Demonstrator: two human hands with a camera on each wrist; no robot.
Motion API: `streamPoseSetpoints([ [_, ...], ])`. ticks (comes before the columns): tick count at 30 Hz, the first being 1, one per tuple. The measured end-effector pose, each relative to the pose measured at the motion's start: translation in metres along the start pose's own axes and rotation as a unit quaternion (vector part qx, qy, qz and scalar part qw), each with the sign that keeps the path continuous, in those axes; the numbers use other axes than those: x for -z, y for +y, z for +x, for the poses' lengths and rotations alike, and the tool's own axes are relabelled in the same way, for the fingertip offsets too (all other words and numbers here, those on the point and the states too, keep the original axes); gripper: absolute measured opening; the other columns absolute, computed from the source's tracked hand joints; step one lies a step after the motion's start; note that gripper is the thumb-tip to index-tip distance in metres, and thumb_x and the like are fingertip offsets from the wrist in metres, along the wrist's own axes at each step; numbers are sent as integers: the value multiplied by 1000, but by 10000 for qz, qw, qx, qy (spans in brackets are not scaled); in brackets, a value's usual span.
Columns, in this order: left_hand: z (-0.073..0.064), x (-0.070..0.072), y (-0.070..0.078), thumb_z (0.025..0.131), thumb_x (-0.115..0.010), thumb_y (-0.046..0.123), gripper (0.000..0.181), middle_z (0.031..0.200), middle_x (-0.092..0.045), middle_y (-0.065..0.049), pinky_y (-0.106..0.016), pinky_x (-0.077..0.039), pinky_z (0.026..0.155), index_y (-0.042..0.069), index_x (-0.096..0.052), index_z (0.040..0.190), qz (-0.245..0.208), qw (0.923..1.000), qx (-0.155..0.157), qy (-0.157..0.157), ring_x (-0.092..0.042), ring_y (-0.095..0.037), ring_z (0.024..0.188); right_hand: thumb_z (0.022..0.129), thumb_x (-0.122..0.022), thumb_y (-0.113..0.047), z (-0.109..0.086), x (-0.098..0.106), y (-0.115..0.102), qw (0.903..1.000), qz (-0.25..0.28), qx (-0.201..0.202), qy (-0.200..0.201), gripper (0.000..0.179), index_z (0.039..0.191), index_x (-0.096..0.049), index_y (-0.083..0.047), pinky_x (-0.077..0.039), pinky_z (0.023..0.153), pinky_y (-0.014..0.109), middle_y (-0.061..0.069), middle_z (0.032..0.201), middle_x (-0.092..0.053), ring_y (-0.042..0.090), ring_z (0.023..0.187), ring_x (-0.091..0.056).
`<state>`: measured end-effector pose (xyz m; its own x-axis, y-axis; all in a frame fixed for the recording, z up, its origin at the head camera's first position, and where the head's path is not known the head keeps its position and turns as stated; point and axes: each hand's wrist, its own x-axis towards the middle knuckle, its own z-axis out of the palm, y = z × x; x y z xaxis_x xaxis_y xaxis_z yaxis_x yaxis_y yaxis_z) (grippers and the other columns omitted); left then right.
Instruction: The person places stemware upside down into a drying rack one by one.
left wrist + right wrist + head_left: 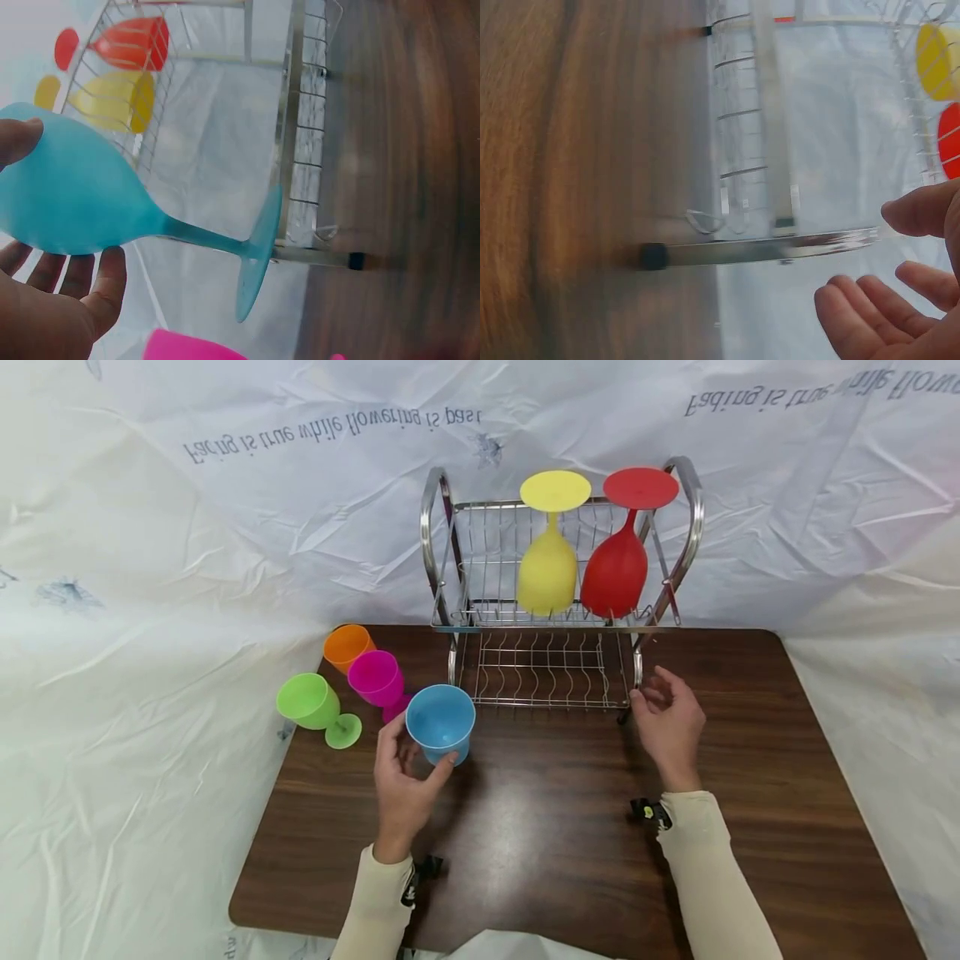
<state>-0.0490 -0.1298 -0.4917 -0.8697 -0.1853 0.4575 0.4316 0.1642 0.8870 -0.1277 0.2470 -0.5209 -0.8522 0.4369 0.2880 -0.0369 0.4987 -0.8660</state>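
My left hand point(405, 785) grips a blue plastic goblet point(441, 718) around its bowl, thumb on one side and fingers on the other. In the left wrist view the goblet point(82, 187) shows its stem and round foot, off the table. My right hand point(670, 727) is beside the front right leg of a two-tier metal dish rack point(540, 703), with its fingers loosely bent and nothing in them. On the rack's upper tier, a yellow goblet point(549, 568) and a red goblet point(617, 572) stand upside down.
Left of the blue goblet, a magenta goblet point(377, 678), an orange goblet point(348, 647) and a light green goblet point(307, 700) are grouped at the table's back left. The dark wooden table point(540, 852) meets white sheeting point(150, 693) behind and at the sides.
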Motion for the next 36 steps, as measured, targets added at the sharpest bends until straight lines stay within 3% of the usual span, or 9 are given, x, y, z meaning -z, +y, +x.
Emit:
streamPoseSetpoints([
  [9,15,-2,17,76,-95,7,84,140,-57,-12,-33,-58,105,15,-57,150,579,9953,-259,-729,-63,-31,124,91,-82,-11,-17,26,-35,9989,-135,459,21,46,136,-70,-9,-50,83,1,16,120,-71,26,108,-70],
  [13,26,-3,26,75,-96,13,83,140,-58,-11,-45,-60,102,14,-58,148,989,9867,-444,-1211,-61,-28,127,92,-82,-12,-27,34,-53,9977,294,345,-501,45,135,-71,-11,-53,85,4,12,124,-71,12,110,-68],
  [16,33,-5,32,76,-97,18,82,141,-58,-10,-53,-61,99,15,-58,148,1320,9772,-543,-1572,-59,-26,129,92,-81,-9,-35,38,-70,9913,751,322,-1031,46,137,-70,-11,-55,90,9,5,128,-70,6,114,-67],
  [20,43,-10,40,77,-95,23,81,141,-56,-10,-56,-61,100,15,-58,148,1713,9618,-664,-2031,-58,-27,129,92,-81,-4,-43,39,-90,9778,1008,886,-1607,50,139,-69,-14,-56,98,15,-2,133,-68,6,122,-65],
  [24,54,-17,49,79,-94,27,82,142,-54,-11,-54,-58,104,14,-56,151,2238,9368,-959,-2513,-56,-30,131,88,-84,-1,-49,40,-105,9609,991,1531,-2084,63,145,-65,-21,-54,104,18,0,144,-64,6,131,-61],
  [29,66,-31,60,80,-93,30,84,143,-55,-11,-48,-59,104,14,-54,153,2881,8920,-1576,-3105,-53,-30,133,81,-90,-4,-54,40,-120,9437,825,1926,-2559,78,151,-58,-20,-53,108,21,2,152,-58,7,136,-57],
  [33,71,-44,70,80,-92,32,84,142,-57,-12,-45,-58,105,12,-55,152,3169,8569,-2175,-3436,-56,-30,130,76,-96,-11,-57,37,-127,9364,606,2067,-2770,87,153,-56,-20,-56,107,33,1,153,-56,17,136,-58],
  [36,72,-52,75,80,-92,34,84,141,-58,-12,-45,-57,107,11,-55,152,3305,8360,-2489,-3605,-57,-30,129,74,-98,-15,-59,35,-130,9354,463,2079,-2821,91,154,-55,-21,-57,104,42,3,152,-56,24,134,-60],
])
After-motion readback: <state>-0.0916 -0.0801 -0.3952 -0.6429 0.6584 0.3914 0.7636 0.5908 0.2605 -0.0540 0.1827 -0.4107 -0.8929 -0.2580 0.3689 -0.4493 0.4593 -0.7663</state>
